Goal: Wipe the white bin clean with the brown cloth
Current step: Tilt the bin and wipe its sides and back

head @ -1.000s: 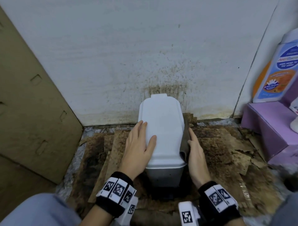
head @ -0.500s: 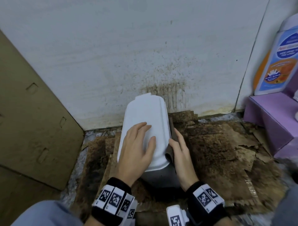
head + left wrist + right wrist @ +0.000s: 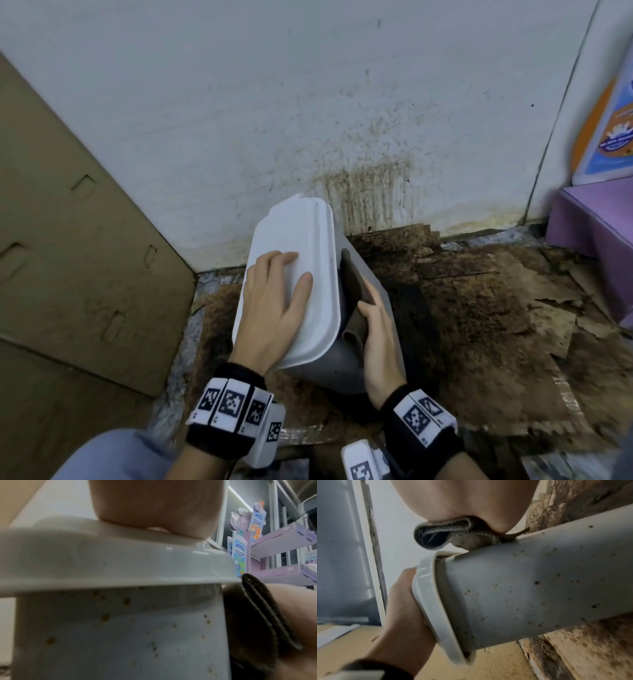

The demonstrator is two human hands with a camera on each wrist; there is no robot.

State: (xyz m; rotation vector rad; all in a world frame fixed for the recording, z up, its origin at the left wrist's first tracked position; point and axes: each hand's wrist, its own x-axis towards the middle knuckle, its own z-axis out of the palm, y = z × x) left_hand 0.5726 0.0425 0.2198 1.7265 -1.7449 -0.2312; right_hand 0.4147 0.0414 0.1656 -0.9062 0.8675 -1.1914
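The white bin [image 3: 308, 246] stands tilted to the left on the dirty floor, its grey side speckled with brown spots [image 3: 120, 628] [image 3: 522, 588]. My left hand [image 3: 274, 301] lies flat on the lid, fingers spread, and its palm [image 3: 154, 507] presses on the lid's top. My left hand [image 3: 402, 608] also shows against the lid in the right wrist view. The folded brown cloth [image 3: 352, 281] [image 3: 248, 622] [image 3: 440, 536] lies against the bin's right side. My right hand [image 3: 380, 342] [image 3: 462, 500] presses it there, thumb over its edge.
A stained white wall [image 3: 308, 102] rises close behind the bin. A brown cardboard panel [image 3: 68, 240] leans at the left. Torn, soiled cardboard [image 3: 479, 325] covers the floor. A purple shelf [image 3: 599, 219] with a printed display [image 3: 609, 120] stands at the right.
The bin has tipped from upright over to the left under my left hand. My right hand with the cloth has stayed on the bin's right side, now lower along it.
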